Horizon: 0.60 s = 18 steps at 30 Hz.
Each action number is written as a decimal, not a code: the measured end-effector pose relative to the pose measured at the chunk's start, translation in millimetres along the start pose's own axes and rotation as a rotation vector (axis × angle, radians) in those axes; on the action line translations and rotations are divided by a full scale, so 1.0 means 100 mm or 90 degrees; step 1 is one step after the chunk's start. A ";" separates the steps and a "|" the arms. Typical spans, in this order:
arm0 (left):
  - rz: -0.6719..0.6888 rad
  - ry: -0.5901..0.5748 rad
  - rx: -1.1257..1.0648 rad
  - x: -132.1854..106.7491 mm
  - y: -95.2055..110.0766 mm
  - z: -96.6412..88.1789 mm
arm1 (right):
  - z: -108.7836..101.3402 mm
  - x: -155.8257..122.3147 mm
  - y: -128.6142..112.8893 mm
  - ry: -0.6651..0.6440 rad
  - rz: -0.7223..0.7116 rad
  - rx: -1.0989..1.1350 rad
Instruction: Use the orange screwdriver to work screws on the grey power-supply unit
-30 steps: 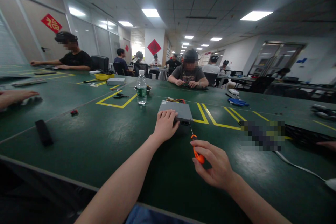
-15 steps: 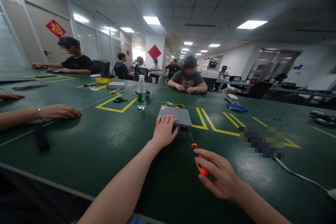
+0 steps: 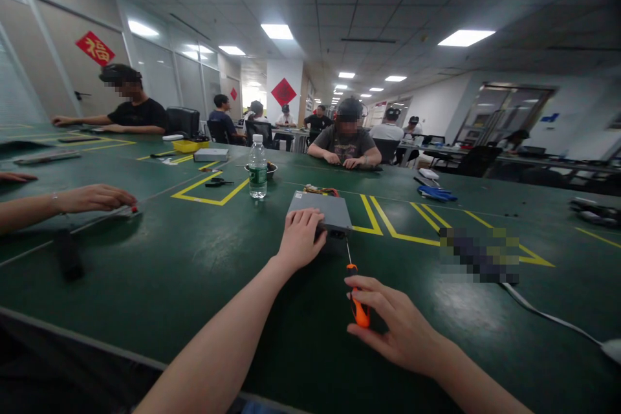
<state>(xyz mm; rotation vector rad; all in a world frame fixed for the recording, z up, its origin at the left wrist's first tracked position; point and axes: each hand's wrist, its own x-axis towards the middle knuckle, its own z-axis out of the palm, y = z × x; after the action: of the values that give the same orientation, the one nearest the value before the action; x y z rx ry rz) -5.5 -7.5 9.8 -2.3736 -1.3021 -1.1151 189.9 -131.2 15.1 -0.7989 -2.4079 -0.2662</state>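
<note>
A grey metal computer power supply [image 3: 326,208] lies on the green table, with coloured wires [image 3: 320,191] at its far side. My left hand [image 3: 301,239] grips its near left corner, fingers over the top and thumb at the front face near the socket. Between the fingers and thumb of my right hand [image 3: 388,320] is a screwdriver [image 3: 359,310] with an orange and black handle. Its thin shaft points up to the unit's near right corner, and the tip appears to meet the case there. Whatever lies under the tip is too small to make out.
Behind the unit stand a water bottle [image 3: 258,171] and a bowl [image 3: 270,171]. Blue gloves [image 3: 436,193] and a blurred dark object with a white cable [image 3: 548,317] are to the right. At left, a co-worker's hand [image 3: 99,198] is near a small red item; another person sits opposite.
My right hand and the screwdriver have shifted left, and the shaft now stands more upright against the unit's corner. My left hand stays on the power supply. The co-worker's left-side hand has lifted slightly.
</note>
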 end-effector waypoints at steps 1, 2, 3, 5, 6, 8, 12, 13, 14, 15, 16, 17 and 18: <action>-0.001 -0.001 0.000 0.00 0.00 0.00 | 0.00 -0.01 0.00 -0.014 0.004 0.005; -0.002 -0.001 0.001 0.00 0.00 0.00 | 0.00 -0.01 -0.01 -0.033 0.004 0.005; -0.003 0.000 0.001 -0.01 0.00 0.00 | 0.00 -0.02 -0.01 -0.053 0.000 -0.003; -0.006 0.001 -0.001 -0.01 -0.01 0.00 | 0.01 -0.02 -0.01 -0.078 -0.019 -0.035; -0.007 0.001 -0.002 -0.01 -0.01 0.00 | 0.02 -0.02 -0.01 -0.079 -0.031 -0.052; -0.006 0.002 -0.005 -0.01 -0.01 0.00 | 0.06 -0.01 -0.01 -0.050 -0.048 -0.069; -0.006 0.006 -0.003 -0.01 -0.01 0.02 | 0.15 0.00 -0.01 0.018 -0.038 -0.039; -0.005 0.007 -0.003 -0.01 -0.01 0.02 | 0.15 0.00 -0.01 0.014 -0.027 -0.030; -0.003 0.007 -0.004 -0.01 -0.01 0.02 | 0.15 0.00 -0.02 -0.003 -0.018 -0.024; -0.001 0.008 -0.004 -0.01 -0.01 0.02 | 0.14 0.00 -0.03 -0.028 -0.013 -0.023; -0.001 0.009 -0.004 -0.01 -0.01 0.02 | 0.13 0.00 -0.03 -0.056 -0.013 -0.028; -0.001 0.009 -0.003 -0.01 -0.01 0.02 | 0.12 0.01 -0.04 -0.083 -0.019 -0.038; -0.002 0.009 -0.002 -0.01 -0.01 0.01 | 0.10 0.01 -0.05 -0.099 -0.032 -0.053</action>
<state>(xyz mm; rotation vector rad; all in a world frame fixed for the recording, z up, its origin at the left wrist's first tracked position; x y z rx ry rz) -5.9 -6.8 8.0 -2.3628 -1.3016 -1.1338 181.5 -130.6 7.5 -0.8244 -2.5804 -0.3368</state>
